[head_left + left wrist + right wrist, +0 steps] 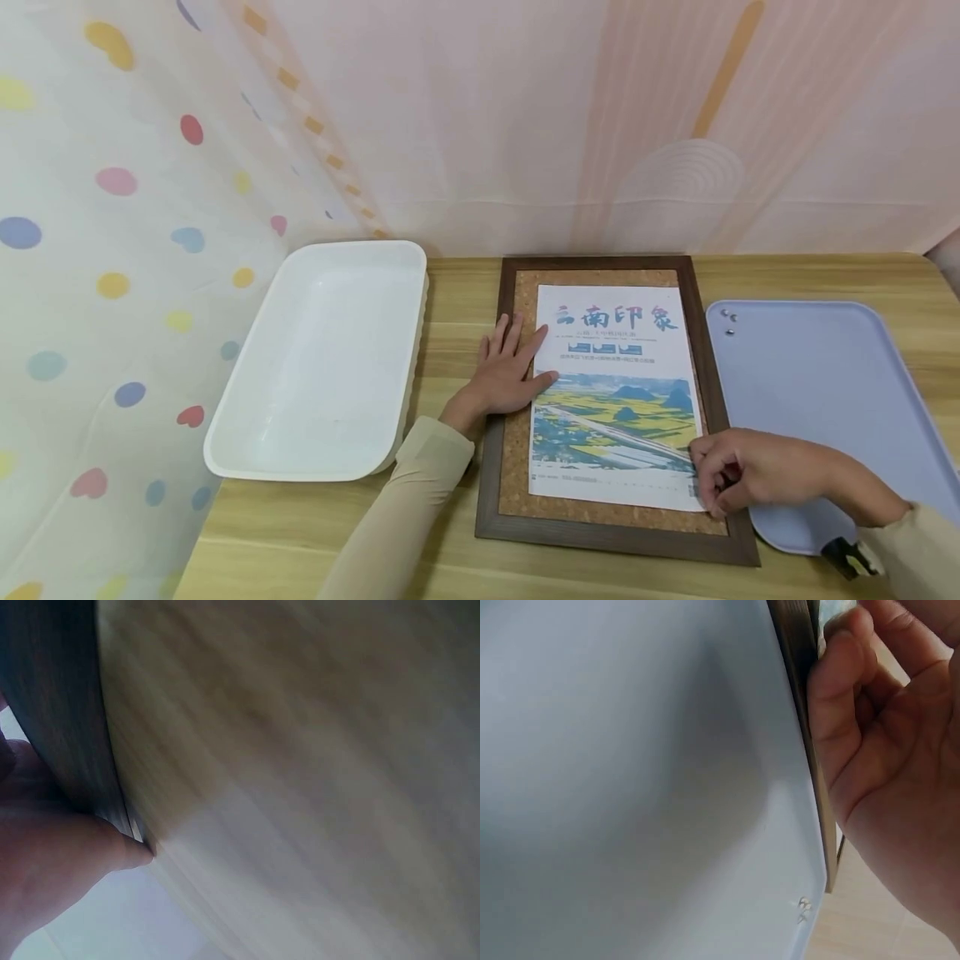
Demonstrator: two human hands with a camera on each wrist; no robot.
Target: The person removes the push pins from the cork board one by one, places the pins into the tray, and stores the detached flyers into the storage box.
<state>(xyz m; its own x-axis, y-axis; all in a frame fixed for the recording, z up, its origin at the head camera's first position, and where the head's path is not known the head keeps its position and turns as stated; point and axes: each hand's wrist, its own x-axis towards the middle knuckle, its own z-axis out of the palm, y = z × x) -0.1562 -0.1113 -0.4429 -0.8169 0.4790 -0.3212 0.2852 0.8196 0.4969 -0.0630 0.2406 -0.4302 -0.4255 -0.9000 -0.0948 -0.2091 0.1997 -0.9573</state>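
Note:
A printed landscape poster [615, 400] with large Chinese characters lies on a cork board [513, 475] in a dark wooden frame [600, 542]. My left hand [506, 375] rests with spread fingers across the frame's left side, thumb and a fingertip on the poster's left edge. At the poster's lower right edge, my right hand [757, 467] has curled fingers and pinches the paper near its corner. The right wrist view shows the thumb [836, 682] against the bent fingers beside the frame. Whether anything small sits between those fingertips is hidden.
Right of the frame lies a light blue tray [817, 375], partly under my right forearm, with several small silver pins [729, 321] in its far left corner. A deep white plastic tray [322, 367] stands left on the wooden table [457, 292]. Patterned cloth [480, 125] hangs behind.

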